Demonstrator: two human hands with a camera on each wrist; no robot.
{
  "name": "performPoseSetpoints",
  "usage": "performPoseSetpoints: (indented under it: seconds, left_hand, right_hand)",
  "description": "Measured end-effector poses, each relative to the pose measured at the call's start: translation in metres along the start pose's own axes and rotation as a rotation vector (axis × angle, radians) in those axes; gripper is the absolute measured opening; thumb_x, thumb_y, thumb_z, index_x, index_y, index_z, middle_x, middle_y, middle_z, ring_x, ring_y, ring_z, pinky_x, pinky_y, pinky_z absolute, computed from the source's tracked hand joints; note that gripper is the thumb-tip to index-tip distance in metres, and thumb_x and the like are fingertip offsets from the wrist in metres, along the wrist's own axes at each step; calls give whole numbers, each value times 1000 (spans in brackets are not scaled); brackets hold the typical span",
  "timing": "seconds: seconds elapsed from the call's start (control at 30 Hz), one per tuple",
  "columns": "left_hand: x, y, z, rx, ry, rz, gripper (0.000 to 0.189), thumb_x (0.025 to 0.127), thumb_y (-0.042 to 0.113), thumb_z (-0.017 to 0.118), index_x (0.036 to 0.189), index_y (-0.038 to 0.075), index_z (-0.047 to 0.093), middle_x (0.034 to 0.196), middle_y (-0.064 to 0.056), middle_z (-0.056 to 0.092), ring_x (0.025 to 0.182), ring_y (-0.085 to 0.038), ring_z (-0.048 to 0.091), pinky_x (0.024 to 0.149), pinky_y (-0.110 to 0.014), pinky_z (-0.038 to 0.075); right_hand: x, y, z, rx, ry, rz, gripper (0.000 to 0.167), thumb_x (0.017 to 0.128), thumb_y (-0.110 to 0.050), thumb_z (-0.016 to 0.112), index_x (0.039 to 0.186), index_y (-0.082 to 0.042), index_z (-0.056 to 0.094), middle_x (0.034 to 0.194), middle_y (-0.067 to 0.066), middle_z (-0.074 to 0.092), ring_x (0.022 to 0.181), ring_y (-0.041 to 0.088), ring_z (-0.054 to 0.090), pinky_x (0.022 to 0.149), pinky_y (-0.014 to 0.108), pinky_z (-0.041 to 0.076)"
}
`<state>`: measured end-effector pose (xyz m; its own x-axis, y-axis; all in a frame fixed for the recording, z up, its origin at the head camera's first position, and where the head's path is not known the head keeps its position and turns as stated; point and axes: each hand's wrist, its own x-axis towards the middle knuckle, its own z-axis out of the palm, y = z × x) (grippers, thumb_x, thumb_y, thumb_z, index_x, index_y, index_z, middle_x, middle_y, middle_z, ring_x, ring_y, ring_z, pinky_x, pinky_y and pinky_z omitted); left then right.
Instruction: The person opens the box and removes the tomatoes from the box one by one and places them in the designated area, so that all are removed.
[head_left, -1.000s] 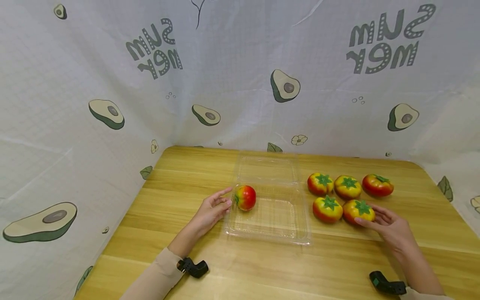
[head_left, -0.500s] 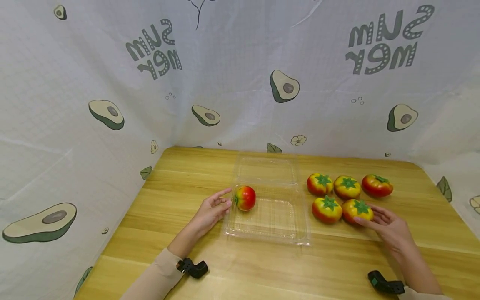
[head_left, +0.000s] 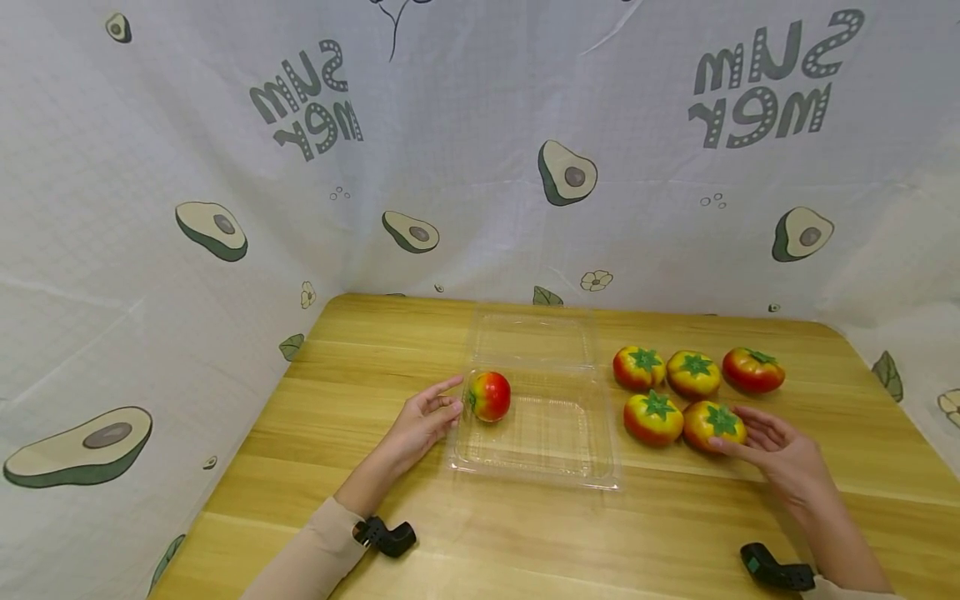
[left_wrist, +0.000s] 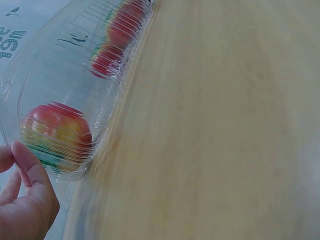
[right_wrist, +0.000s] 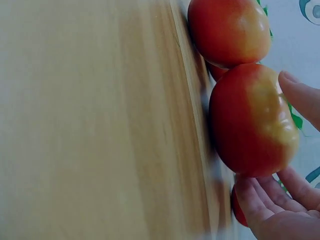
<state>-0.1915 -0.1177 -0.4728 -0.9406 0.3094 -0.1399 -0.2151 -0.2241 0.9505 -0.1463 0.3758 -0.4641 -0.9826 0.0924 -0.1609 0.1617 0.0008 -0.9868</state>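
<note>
A clear plastic clamshell box lies open on the table, its lid folded back. Inside, at the left wall, a red-and-yellow tomato is tipped with its green top to the left. My left hand pinches the box's left rim between thumb and index finger, as the left wrist view shows. My right hand grips the front-right tomato of a group, thumb at its top edge and fingers along its side. That tomato touches its left neighbour, another tomato.
Behind these two, more tomatoes line up: one at the left, a yellower tomato in the middle and a redder tomato at the right. A white printed cloth hangs around the wooden table.
The tomato in my right hand has tipped slightly, its green top shifting toward me. My left hand and the box have stayed in place.
</note>
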Motion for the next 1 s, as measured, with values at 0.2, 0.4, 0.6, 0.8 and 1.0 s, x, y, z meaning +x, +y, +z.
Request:
performPoseSetpoints:
  seconds: [0.2, 0.4, 0.6, 0.8, 1.0]
  left_hand:
    - [0, -1, 0, 7, 5, 7, 54, 100, 1, 58, 151, 3, 40, 105, -7, 54, 85, -11, 56, 75, -18, 52]
    - [0, 0, 0, -7, 21, -6, 52, 100, -1, 57, 150, 6, 43, 106, -7, 54, 85, -11, 57, 75, -17, 52]
    - [1, 0, 0, -10, 20, -10, 52, 100, -1, 57, 150, 6, 43, 106, -7, 54, 86, -12, 57, 75, -18, 52]
    - [1, 0, 0, -10, 8, 1, 54, 100, -2, 56, 151, 3, 40, 104, -6, 54, 82, -10, 57, 73, -17, 52]
    - [0, 0, 0, -13, 2, 5, 54, 100, -3, 56, 151, 1, 39, 103, -5, 54, 82, -10, 57, 73, -17, 52]
  right_hand:
    - [-3, -4, 1, 41, -39, -58, 51, 85, 8, 74, 116, -30, 62, 106, -27, 65, 95, -15, 57, 79, 6, 48]
    - [-5, -15, 5, 44, -61, -121, 52, 87, 11, 70, 118, -29, 63, 110, -24, 65, 99, -14, 58, 81, 7, 48]
    - [-6, -23, 8, 41, -52, -134, 51, 88, 10, 70, 121, -28, 62, 110, -24, 63, 98, -14, 57, 80, 7, 49]
    - [-7, -30, 13, 15, -48, -187, 50, 88, 8, 71, 127, -21, 60, 113, -22, 63, 100, -15, 57, 81, 6, 47]
    - [-8, -36, 21, 2, -67, -226, 50, 88, 8, 71, 129, -19, 61, 116, -21, 63, 103, -14, 57, 82, 7, 48]
